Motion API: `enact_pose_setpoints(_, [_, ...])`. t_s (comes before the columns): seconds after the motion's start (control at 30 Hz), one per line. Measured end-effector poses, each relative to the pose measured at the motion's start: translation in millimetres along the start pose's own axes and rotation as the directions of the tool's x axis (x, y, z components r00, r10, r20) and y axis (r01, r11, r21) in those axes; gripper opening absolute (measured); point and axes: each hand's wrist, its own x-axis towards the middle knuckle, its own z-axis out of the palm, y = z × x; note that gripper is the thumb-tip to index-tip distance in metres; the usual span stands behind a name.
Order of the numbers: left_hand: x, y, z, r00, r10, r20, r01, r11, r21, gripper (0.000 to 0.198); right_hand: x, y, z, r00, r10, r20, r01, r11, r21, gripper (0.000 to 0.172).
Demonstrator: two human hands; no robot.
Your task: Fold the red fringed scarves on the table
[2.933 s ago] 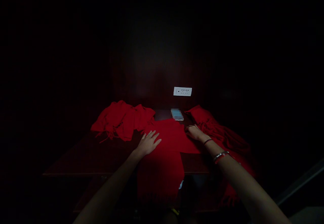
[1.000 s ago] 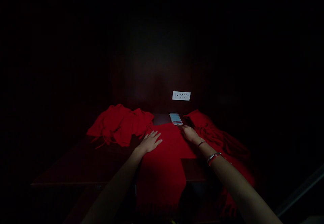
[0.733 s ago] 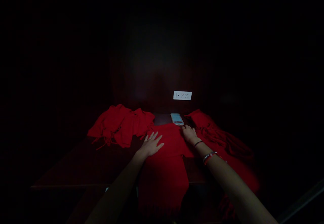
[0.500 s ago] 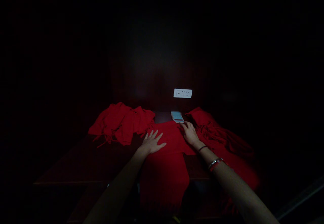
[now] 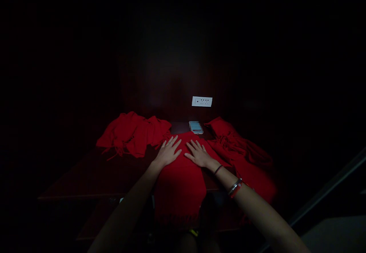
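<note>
Left hand (image 5: pixel 168 154) and right hand (image 5: pixel 199 155) lie flat on middle scarf (image 5: pixel 180 186), fingers spread, phone (image 5: pixel 196 127) by its far edge.

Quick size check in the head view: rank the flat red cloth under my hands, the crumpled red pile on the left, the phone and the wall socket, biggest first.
1. flat red cloth
2. crumpled red pile
3. phone and wall socket: too alike to rank
</note>
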Motion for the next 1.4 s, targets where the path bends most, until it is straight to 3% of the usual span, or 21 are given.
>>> enact_pose_setpoints(0.1, [1,-2,3.7,0.979,-0.046,0.197,0.051,0.998,-0.022,0.058,-1,-3,6,0.991,0.005,0.134,-0.005,1.000,0.001,0.069])
enact_pose_setpoints(0.23, [2,-3,5.6,0.978,-0.045,0.206,0.053,0.998,-0.037,0.059,0,0,1,0.977,0.036,0.209,-0.036,0.999,-0.004,0.070])
enact_pose_setpoints(0.33, [1,-5,4.5,0.989,-0.074,0.127,0.079,0.996,-0.037,0.054,9,-10,-3,0.992,0.041,0.122,-0.041,0.999,0.004,0.065])
enact_pose_setpoints(0.4, [1,-7,4.0,0.985,-0.129,0.113,0.132,0.991,-0.022,0.052,17,-20,-1,0.999,-0.026,0.025,0.026,1.000,0.015,0.059])
enact_pose_setpoints(0.53, [0,-12,3.7,0.945,-0.232,0.232,0.237,0.971,0.006,0.054,29,-28,12,0.995,-0.085,0.043,0.084,0.996,0.022,0.056])
enact_pose_setpoints(0.63, [0,-14,3.3,0.931,-0.256,0.261,0.259,0.966,0.022,0.056,28,-13,16,0.997,-0.019,0.070,0.017,1.000,0.017,0.058])
enact_pose_setpoints(0.83, [2,-15,4.6,0.923,-0.272,0.274,0.281,0.960,0.005,0.057,7,49,11,0.987,0.141,0.080,-0.140,0.990,-0.021,0.059])
enact_pose_setpoints(0.97, [2,-16,7.1,0.948,-0.255,0.188,0.263,0.965,-0.017,0.054,-3,68,5,0.989,0.143,0.036,-0.143,0.990,-0.020,0.060])
enact_pose_setpoints(1.1, [0,-16,3.5,0.975,-0.223,-0.020,0.223,0.975,0.015,0.046,-5,44,-5,0.992,0.077,-0.096,-0.075,0.997,0.024,0.050])
enact_pose_setpoints(1.2, [-4,-18,-2.9,0.949,-0.289,-0.125,0.295,0.955,0.024,0.040,-5,12,-11,0.991,0.012,-0.136,-0.005,0.999,0.054,0.043])
enact_pose_setpoints(1.3, [-7,-21,-7.5,0.890,-0.438,-0.130,0.446,0.894,0.044,0.037,-7,-12,-9,0.998,0.057,-0.028,-0.056,0.998,0.028,0.044])
enact_pose_setpoints(1.4, [-7,-24,-7.1,0.885,-0.455,-0.099,0.462,0.884,0.070,0.034,-12,-21,0,0.992,0.119,-0.030,-0.120,0.992,-0.033,0.048])
